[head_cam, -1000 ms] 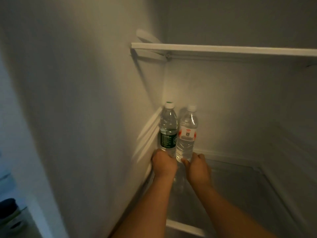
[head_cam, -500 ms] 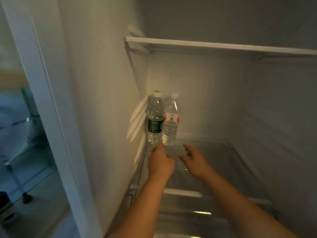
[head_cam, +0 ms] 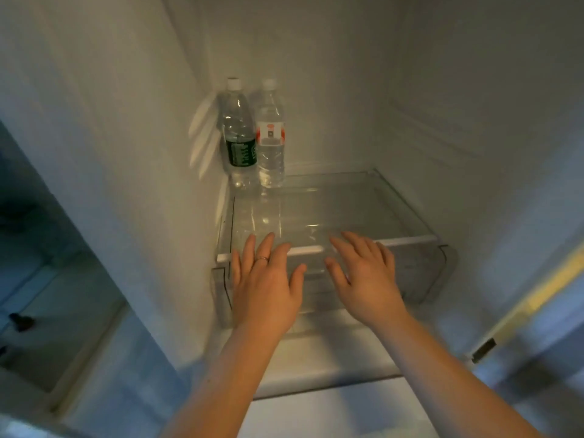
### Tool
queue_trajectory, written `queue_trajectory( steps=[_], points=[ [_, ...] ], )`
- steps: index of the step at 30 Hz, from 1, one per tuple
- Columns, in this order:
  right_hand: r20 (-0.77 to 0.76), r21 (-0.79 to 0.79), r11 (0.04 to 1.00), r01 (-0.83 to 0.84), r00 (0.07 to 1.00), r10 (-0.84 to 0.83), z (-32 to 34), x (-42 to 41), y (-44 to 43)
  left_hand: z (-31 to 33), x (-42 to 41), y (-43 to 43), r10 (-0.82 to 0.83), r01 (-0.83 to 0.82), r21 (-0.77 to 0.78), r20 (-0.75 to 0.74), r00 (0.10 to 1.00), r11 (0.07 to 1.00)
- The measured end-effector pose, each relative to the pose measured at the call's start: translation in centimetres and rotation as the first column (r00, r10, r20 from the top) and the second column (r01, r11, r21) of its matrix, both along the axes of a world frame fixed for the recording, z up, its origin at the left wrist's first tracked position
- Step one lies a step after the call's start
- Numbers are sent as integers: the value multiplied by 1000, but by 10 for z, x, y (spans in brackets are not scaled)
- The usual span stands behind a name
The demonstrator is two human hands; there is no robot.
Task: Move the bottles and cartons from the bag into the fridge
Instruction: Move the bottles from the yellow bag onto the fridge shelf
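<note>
Head view: green-label water bottle (head_cam: pixel 239 134) and red-label water bottle (head_cam: pixel 270 134) placed upright, back-left on glass shelf (head_cam: pixel 347 210); left hand (head_cam: pixel 265 286), right hand (head_cam: pixel 363 279) spread, empty; next fetch likely from unseen bag.

Two water bottles, green-label bottle (head_cam: pixel 239 134) and red-label bottle (head_cam: pixel 270 134), stand touching in the fridge's back-left corner on the glass shelf (head_cam: pixel 363 210); left hand (head_cam: pixel 264 289) and right hand (head_cam: pixel 366 276) are spread, holding nothing.
</note>
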State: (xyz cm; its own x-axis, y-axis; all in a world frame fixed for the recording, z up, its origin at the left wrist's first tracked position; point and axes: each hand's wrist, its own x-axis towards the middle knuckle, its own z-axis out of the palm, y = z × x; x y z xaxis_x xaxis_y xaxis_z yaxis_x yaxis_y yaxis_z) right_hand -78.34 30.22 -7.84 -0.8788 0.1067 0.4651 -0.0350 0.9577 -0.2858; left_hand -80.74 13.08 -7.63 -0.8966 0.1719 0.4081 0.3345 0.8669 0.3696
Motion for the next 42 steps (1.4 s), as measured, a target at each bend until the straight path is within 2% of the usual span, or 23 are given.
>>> queue_trajectory(
  steps=[3,7,12,22,28,34,39,42],
  points=[
    [78,99,994,41,996,-49,-18,29,-5,-14,32,-9,-13,16,-115,28,1000,993],
    [196,93,995,30,979,-47,-32,61,-8,-34,70,-19,8,19,-233,117,993,972],
    [401,34,998,-50,915,32,-46,111,-8,-59,131,-22,122,-81,-198,207,971,977],
    [470,-44,965,-257,847,247,-76,218,-18,-89,281,-34,332,-270,-211,364,871,940],
    [526,-45,935,-352,788,322,-79,278,-28,-92,358,-43,425,-368,-214,403,811,905],
    [502,-82,914,-398,776,383,-89,344,-26,-99,437,-42,428,-385,-187,442,788,904],
    [492,-98,908,-408,773,400,-100,418,-11,-110,503,-34,390,-380,-113,426,816,918],
    [514,-84,922,-378,776,365,-108,469,5,-119,548,-26,370,-354,-120,427,825,928]
  ],
)
